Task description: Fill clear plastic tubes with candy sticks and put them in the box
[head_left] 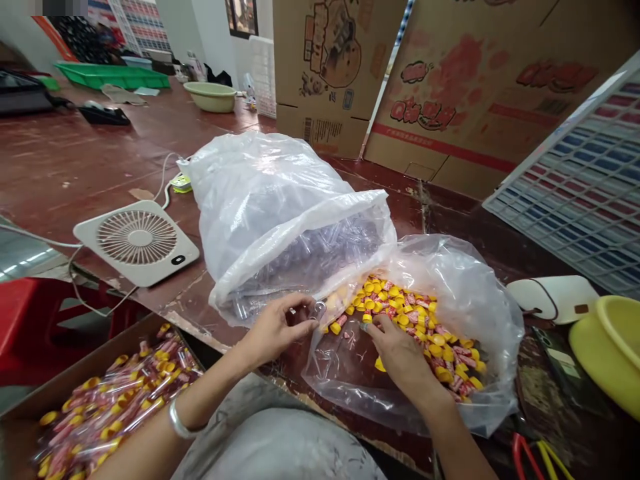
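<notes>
My left hand [283,327], with a silver bracelet on its wrist, pinches a clear plastic tube [320,308] between thumb and fingers, its round end toward the right. My right hand [397,350] is over the clear plastic bag [450,257], its fingers curled together beside the yellow caps [395,292]; what they hold, if anything, is hidden. The caps have pink-and-white printed pieces in them. Behind my left hand, a large white sack [265,177] lies with its mouth toward me, full of clear tubes [320,253].
At lower left stands a carton [15,420] of capped tubes [120,400], beside a red stool [30,327]. A white fan [137,240] with its cable lies left of the sack. On the right are a yellow basin [613,353], a dark phone [563,367] and a plastic grid crate [580,173].
</notes>
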Action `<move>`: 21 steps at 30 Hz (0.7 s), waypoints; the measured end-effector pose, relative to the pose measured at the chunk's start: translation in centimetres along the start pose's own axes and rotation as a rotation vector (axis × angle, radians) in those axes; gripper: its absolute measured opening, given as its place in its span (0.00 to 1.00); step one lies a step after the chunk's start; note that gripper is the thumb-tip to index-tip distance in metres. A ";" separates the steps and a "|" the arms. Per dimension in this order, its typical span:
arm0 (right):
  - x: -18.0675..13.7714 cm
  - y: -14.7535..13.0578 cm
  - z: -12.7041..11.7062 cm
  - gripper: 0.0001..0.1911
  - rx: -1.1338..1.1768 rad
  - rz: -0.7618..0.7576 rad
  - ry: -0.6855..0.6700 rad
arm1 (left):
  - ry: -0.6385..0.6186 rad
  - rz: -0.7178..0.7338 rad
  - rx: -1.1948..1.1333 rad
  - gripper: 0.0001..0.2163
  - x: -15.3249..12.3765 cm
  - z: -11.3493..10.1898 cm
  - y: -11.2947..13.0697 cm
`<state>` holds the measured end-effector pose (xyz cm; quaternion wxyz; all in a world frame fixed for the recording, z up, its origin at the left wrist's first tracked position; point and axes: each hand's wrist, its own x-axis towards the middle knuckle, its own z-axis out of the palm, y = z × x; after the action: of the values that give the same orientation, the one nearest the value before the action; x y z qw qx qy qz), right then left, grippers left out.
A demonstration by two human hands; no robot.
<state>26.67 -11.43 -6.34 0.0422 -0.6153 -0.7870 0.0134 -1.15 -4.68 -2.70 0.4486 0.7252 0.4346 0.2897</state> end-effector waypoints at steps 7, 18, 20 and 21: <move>-0.4 0.0 -0.6 0.08 0.137 0.132 0.166 | -0.102 -0.198 -0.645 0.22 -1.6 2.4 0.1; -0.7 -5.4 -3.4 0.10 1.080 0.236 0.418 | -0.256 -0.223 -0.809 0.19 -2.1 4.8 1.6; -0.4 -5.3 -3.2 0.11 1.058 0.257 0.505 | -0.273 -0.211 -0.830 0.19 -2.1 5.0 1.7; -0.2 -5.3 -3.2 0.11 1.034 0.258 0.533 | -0.283 -0.214 -0.839 0.19 -2.1 5.1 1.6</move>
<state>21.88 -13.04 -2.74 0.5303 -0.5879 -0.5595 0.2450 2.66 -8.94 -3.49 0.7861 0.4640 0.2867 0.2906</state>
